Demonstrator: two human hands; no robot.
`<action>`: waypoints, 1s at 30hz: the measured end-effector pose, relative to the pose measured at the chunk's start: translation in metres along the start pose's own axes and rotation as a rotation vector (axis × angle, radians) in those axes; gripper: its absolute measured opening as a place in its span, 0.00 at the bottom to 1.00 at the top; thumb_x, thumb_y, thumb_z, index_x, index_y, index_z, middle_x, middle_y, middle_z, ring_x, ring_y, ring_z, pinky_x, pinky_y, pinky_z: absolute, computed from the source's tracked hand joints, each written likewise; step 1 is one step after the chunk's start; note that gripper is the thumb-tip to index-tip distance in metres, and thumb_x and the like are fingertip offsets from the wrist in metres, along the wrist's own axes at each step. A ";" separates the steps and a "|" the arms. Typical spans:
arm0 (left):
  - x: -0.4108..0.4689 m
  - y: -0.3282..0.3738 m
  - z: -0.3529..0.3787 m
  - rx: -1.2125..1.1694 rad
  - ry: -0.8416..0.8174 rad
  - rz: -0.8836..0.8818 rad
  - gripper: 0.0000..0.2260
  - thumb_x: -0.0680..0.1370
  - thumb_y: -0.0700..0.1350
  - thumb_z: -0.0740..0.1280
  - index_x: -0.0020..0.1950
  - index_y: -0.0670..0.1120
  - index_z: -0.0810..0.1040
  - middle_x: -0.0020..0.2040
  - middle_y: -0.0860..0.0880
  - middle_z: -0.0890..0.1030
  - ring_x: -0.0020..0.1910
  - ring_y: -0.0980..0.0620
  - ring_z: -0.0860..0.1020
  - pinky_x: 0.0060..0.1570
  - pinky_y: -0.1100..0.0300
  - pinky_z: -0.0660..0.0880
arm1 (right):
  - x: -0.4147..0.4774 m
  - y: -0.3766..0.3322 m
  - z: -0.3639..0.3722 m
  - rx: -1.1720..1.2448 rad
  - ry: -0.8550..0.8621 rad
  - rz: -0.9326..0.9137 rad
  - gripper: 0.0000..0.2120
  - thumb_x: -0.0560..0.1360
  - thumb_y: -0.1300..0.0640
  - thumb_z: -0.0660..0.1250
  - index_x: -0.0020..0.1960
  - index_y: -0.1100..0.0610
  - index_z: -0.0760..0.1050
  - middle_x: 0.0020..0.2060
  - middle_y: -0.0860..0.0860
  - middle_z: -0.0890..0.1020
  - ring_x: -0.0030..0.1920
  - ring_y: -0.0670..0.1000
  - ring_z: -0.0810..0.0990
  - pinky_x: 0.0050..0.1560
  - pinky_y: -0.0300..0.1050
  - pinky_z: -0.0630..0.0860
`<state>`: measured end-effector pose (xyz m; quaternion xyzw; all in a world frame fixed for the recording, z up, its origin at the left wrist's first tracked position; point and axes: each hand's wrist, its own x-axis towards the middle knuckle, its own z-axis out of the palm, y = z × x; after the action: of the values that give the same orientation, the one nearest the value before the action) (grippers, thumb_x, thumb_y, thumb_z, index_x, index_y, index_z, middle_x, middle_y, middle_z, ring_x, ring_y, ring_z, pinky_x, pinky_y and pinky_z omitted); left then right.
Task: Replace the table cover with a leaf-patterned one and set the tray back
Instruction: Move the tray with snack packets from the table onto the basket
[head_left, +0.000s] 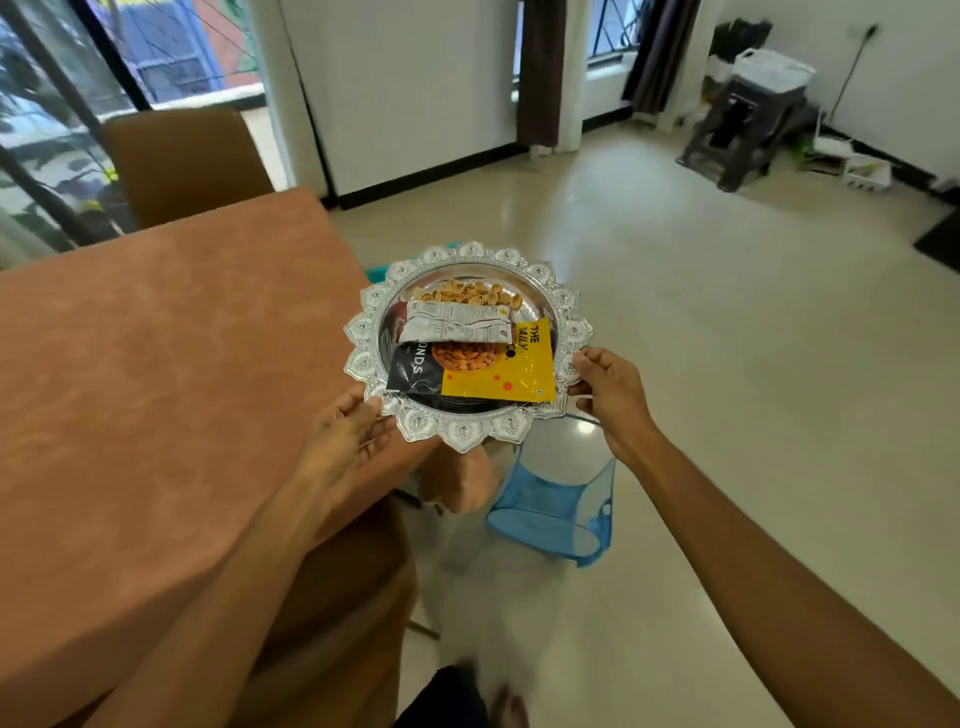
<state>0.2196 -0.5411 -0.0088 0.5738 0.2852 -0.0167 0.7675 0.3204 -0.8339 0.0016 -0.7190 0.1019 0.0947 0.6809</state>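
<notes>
I hold a round silver tray (563, 304) with a scalloped rim in the air, just past the table's right corner. My left hand (345, 434) grips its near-left rim from below, thumb on the edge. My right hand (608, 387) pinches the right rim. On the tray lie a yellow and black almond packet (498, 371), a white packet (457, 322) and loose pistachio shells (475, 295). The table carries a plain terracotta cover (171, 364). No leaf-patterned cover is in view.
A brown chair (182, 161) stands behind the table and another (337, 597) is tucked in at the near side. A blue mesh basket (558, 514) sits on the floor under the tray. Dark stools and bags (748, 124) stand by the far wall.
</notes>
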 end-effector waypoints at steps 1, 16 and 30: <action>0.008 -0.004 0.009 0.005 -0.004 -0.012 0.09 0.82 0.41 0.64 0.62 0.47 0.75 0.40 0.55 0.83 0.38 0.58 0.82 0.43 0.62 0.77 | 0.008 0.003 -0.006 -0.004 0.018 0.006 0.06 0.82 0.59 0.64 0.50 0.55 0.79 0.37 0.49 0.81 0.30 0.41 0.78 0.33 0.37 0.73; 0.173 -0.004 0.114 -0.028 -0.006 -0.148 0.16 0.82 0.38 0.64 0.70 0.43 0.74 0.44 0.50 0.83 0.37 0.56 0.82 0.41 0.62 0.80 | 0.193 0.019 -0.039 -0.100 0.139 0.217 0.12 0.81 0.49 0.67 0.55 0.58 0.76 0.46 0.58 0.83 0.41 0.53 0.79 0.43 0.48 0.77; 0.246 0.005 0.167 -0.142 0.260 -0.162 0.16 0.82 0.37 0.64 0.70 0.45 0.74 0.42 0.50 0.82 0.37 0.55 0.79 0.33 0.66 0.78 | 0.355 0.014 -0.026 -0.232 -0.135 0.257 0.10 0.80 0.50 0.70 0.48 0.56 0.75 0.45 0.57 0.80 0.42 0.54 0.75 0.36 0.44 0.75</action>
<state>0.4966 -0.6138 -0.0872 0.4906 0.4281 0.0161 0.7588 0.6578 -0.8672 -0.1075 -0.7659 0.1355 0.2402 0.5809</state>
